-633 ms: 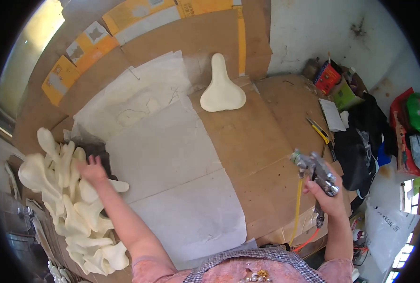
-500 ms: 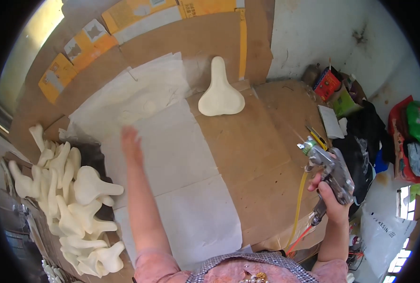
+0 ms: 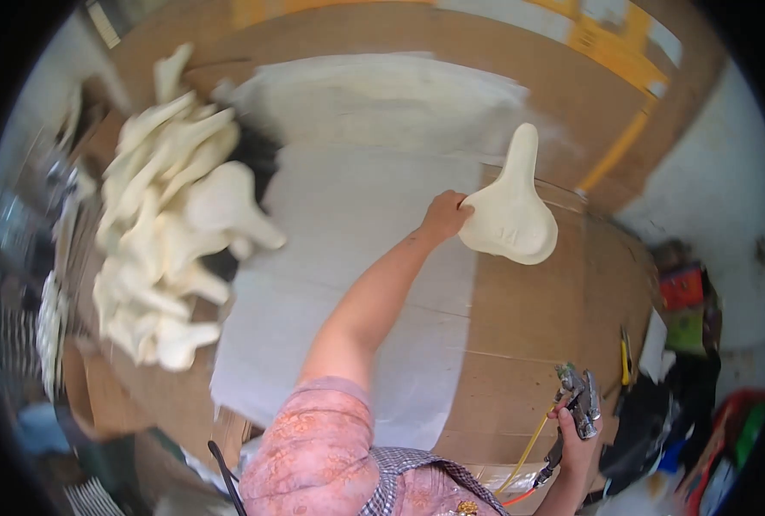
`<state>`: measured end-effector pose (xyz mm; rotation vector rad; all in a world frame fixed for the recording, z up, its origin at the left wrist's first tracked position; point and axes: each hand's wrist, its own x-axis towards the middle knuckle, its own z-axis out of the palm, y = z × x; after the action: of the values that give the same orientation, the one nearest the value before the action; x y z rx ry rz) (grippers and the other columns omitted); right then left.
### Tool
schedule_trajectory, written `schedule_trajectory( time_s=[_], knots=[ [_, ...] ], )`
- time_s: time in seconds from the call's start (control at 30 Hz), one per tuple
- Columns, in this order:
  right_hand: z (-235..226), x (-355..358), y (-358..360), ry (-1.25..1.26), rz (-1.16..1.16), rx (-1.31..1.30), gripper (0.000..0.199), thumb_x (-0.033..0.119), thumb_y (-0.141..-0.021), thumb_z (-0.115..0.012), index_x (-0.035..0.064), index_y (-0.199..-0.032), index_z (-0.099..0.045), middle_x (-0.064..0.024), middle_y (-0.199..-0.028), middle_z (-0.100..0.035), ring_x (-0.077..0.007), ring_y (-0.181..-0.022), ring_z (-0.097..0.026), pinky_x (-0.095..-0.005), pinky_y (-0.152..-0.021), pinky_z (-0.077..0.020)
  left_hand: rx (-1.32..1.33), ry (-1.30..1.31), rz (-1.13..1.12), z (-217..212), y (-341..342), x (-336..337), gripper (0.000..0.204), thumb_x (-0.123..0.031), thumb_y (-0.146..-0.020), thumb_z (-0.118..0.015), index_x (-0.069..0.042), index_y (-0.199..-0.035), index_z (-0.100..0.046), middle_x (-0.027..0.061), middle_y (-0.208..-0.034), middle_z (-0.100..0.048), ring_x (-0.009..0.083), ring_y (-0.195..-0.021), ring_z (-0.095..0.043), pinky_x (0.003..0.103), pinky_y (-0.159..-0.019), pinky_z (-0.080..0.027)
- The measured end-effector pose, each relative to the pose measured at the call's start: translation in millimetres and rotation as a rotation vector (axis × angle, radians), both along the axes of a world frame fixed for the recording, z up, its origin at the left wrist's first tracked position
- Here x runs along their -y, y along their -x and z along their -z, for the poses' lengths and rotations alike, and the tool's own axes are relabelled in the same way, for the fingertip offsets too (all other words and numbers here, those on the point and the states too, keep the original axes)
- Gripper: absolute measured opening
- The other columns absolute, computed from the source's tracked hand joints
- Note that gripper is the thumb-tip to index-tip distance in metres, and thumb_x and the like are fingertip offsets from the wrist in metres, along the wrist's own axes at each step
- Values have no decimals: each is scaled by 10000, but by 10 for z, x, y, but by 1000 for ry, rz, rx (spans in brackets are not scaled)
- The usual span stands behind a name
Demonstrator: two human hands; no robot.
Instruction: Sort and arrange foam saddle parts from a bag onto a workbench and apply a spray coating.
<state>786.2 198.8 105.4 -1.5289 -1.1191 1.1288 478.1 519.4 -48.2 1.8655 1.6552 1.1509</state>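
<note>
My left hand (image 3: 448, 215) reaches across the table and grips the left edge of a cream foam saddle pad (image 3: 511, 211), its narrow nose pointing away from me. The pad is tilted, and moulded marks show on its wide end. Down at the right, my right hand (image 3: 577, 437) is closed round a metal spray gun (image 3: 578, 400). A yellow hose (image 3: 531, 447) and an orange hose run from the gun toward my body.
Many similar foam pads (image 3: 172, 232) lie heaped at the left. White paper sheets (image 3: 356, 284) cover the table's middle, beside brown cardboard (image 3: 520, 335). A yellow cutter knife (image 3: 626, 357), white pad and dark bag (image 3: 649, 426) lie at the right. Upright cardboard (image 3: 331, 39) borders the far side.
My left hand has moved right from above the paper and taken hold of the foam saddle pad, which is now tilted. The view has swung left; my right hand still holds the spray gun.
</note>
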Motion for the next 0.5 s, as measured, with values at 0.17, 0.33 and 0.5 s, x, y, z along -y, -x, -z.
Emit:
schedule_trajectory(
  time_s=[0.17, 0.33, 0.5],
  knots=[
    [330, -129, 62, 31, -241, 24, 527, 127, -763, -690, -6, -1223, -469, -67, -888, -556, -144, -778, -567, -298, -688, -545, 1154, -205, -202, -969, 2325, 1298, 293, -241, -875, -581, -59, -1097, -523, 70, -991, -606, 204, -832, -614, 352, -728, -513],
    [906, -269, -39, -51, -284, 266, 574, 103, -767, -650, -22, -1278, -420, -131, -1017, -571, -221, -826, -595, -341, -712, -529, 1224, -631, -568, -1612, 3336, 3027, 458, -235, -907, -556, -73, -1294, -373, 97, -1141, -520, 259, -866, -604, 380, -766, -490],
    [1462, -184, -104, -219, -275, 939, 650, 69, -717, -633, -2, -1315, -387, -237, -1147, -525, -397, -1019, -525, -424, -911, -425, 1066, -331, -1057, -503, 3126, 5158, 231, -247, -923, -507, -32, -905, -592, 45, -730, -604, 146, -654, -591, 273, -589, -487]
  ],
)
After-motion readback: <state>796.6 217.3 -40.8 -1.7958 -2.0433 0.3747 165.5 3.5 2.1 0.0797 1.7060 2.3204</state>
